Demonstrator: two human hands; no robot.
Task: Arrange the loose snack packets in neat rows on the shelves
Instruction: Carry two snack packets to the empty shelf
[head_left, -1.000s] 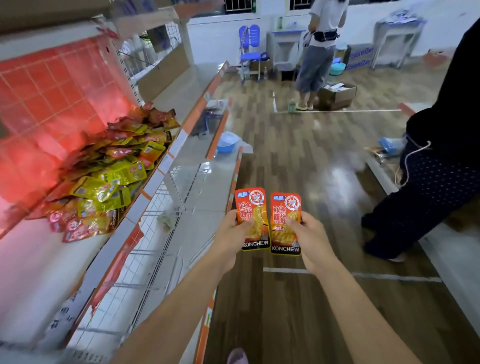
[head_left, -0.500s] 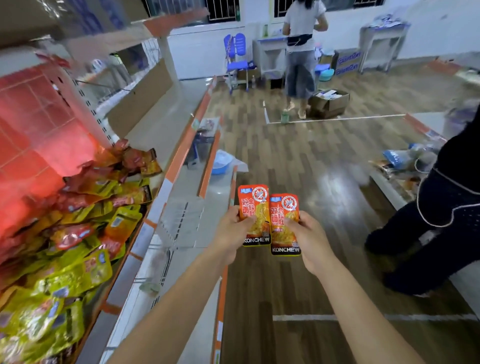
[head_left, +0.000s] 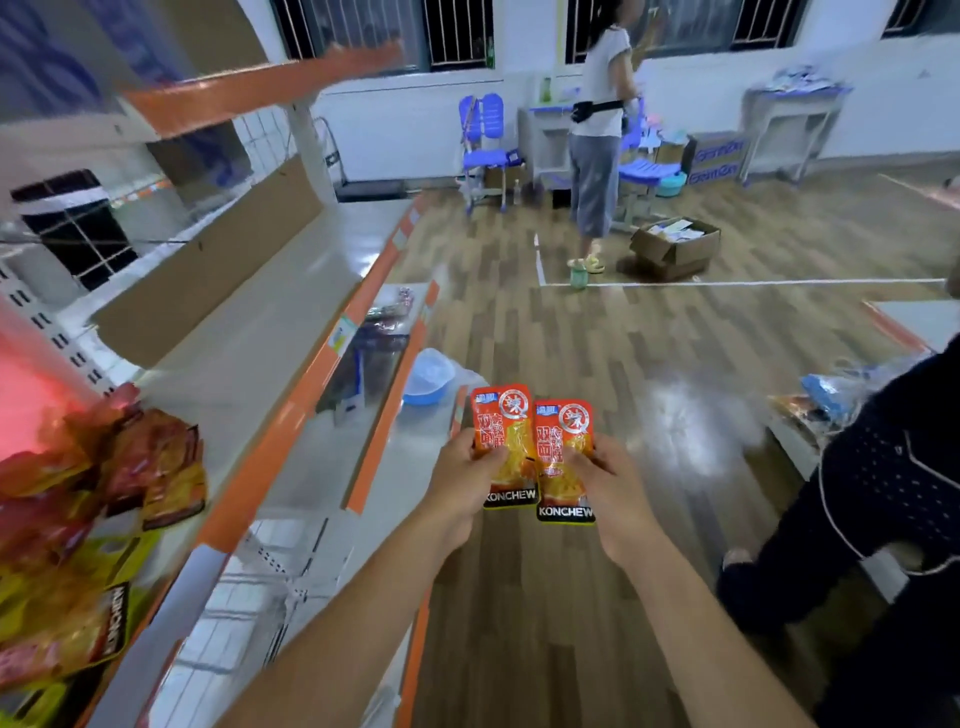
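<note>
Wooden floor (head_left: 597, 338) beneath; left hand (head_left: 460, 488) and right hand (head_left: 610, 491) each pinch an orange "KONCHEW" packet, left packet (head_left: 501, 441) and right packet (head_left: 563, 457) overlapping; shelf (head_left: 291, 332) alongside.

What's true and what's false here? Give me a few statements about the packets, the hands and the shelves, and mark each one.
1. The left hand grips the left packet, and the right hand grips the right packet. True.
2. Both packets rest on the shelf. False: they are held in the air beside the shelves.
3. A loose pile of packets lies on the shelf at the left. True.
4. The cardboard box on the floor is sealed. False: its flaps are open.
</note>
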